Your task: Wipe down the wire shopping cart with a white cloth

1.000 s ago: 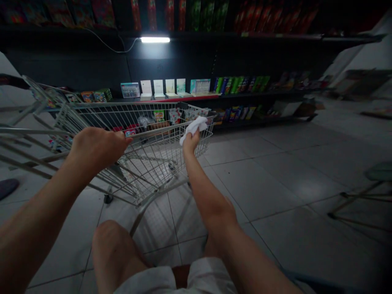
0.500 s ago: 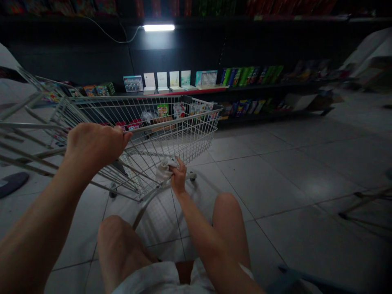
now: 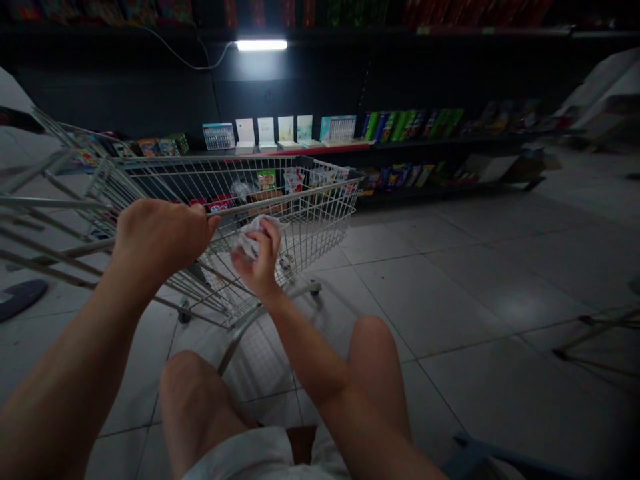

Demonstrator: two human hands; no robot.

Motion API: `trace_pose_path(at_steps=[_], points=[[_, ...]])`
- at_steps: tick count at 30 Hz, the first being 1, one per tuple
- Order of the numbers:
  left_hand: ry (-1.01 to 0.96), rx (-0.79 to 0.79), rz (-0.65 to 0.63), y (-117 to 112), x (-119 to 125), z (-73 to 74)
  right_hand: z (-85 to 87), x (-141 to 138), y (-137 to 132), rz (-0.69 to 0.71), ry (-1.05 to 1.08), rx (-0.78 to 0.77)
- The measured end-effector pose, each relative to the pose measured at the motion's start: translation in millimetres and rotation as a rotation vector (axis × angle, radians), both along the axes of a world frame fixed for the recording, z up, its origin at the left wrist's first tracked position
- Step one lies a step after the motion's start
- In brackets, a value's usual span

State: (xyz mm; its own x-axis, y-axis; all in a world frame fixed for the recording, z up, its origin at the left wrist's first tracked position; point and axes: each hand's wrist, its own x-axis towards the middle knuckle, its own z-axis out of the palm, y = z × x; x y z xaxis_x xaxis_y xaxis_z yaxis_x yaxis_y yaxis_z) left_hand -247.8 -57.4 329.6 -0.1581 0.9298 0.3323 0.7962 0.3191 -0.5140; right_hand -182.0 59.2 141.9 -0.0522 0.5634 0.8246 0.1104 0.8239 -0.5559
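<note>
A wire shopping cart [image 3: 320,223] stands side-on before me, its narrow end to the right. My left hand [image 3: 163,233] is closed around the cart's upper side rail. A crumpled whitish cloth [image 3: 253,237] is in my right hand [image 3: 263,263], with the fingers bent over it. That hand is up against the cart's wire side, just below the top rail. Part of the cloth is hidden behind my fingers.
Beyond the cart runs a dark shelf [image 3: 400,141] with upright notebooks, boxes and colourful packets. A lit tube lamp [image 3: 261,45] hangs above it. Tiled floor [image 3: 450,287] spreads to the right. A dark folding leg frame [image 3: 595,340] stands at right, and a shoe [image 3: 23,298] shows at left.
My right hand has moved up and a little left with the cloth, from the cart's lower frame to near the top rail. My left hand stays on the rail.
</note>
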Motion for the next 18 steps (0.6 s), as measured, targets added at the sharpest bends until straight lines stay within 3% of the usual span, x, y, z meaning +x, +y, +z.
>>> trace_pose_path(at_steps=[4,8,10,12,16,18], points=[[-0.081,0.024,-0.016,2.9,-4.6,-2.1,-6.4,-10.6,-0.9,-0.048,-0.19,0.005],[-0.039,0.016,-0.006,5.0,-7.6,-3.2,-22.5,-9.5,16.7,-0.065,-0.212,0.02],[-0.038,0.029,0.0,5.9,-8.8,-4.2,-41.8,-6.5,22.9,-0.045,-0.226,0.062],[-0.065,0.041,0.013,6.7,-9.9,-5.3,-71.8,0.2,24.5,-0.041,-0.266,0.047],[-0.078,0.043,0.028,8.1,-9.9,-5.7,-137.3,21.7,15.7,0.014,-0.45,-0.188],[-0.056,0.03,0.024,8.1,-9.1,-5.2,-146.2,27.4,6.0,0.056,-0.466,-0.277]])
